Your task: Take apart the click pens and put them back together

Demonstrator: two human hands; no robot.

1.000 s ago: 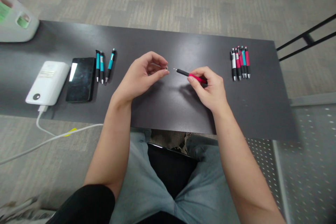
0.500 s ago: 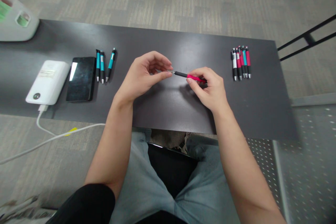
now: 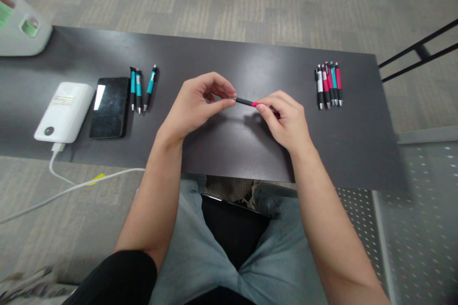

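Over the middle of the dark table, a pen (image 3: 244, 101) with a black grip and a pink-red barrel lies level between my hands. My right hand (image 3: 284, 114) is closed round the barrel and covers most of it. At the other end, the thumb and fingers of my left hand (image 3: 202, 100) pinch the silver tip, which they mostly hide. To the left rest several blue-and-black pens (image 3: 150, 88). A row of pens (image 3: 326, 86) in pink-red, white and blue lies beyond my right hand.
A black phone-like device (image 3: 110, 108) and a white power bank (image 3: 65, 112) with a white cable (image 3: 107, 175) lie on the table (image 3: 229, 152) at left. A pale plastic container (image 3: 21, 28) stands at the far left corner. A black metal frame (image 3: 422, 52) is off the right end.
My left fingers and the black grip have come closer together, so less of the silver tip shows. My right hand covers more of the pink-red barrel.
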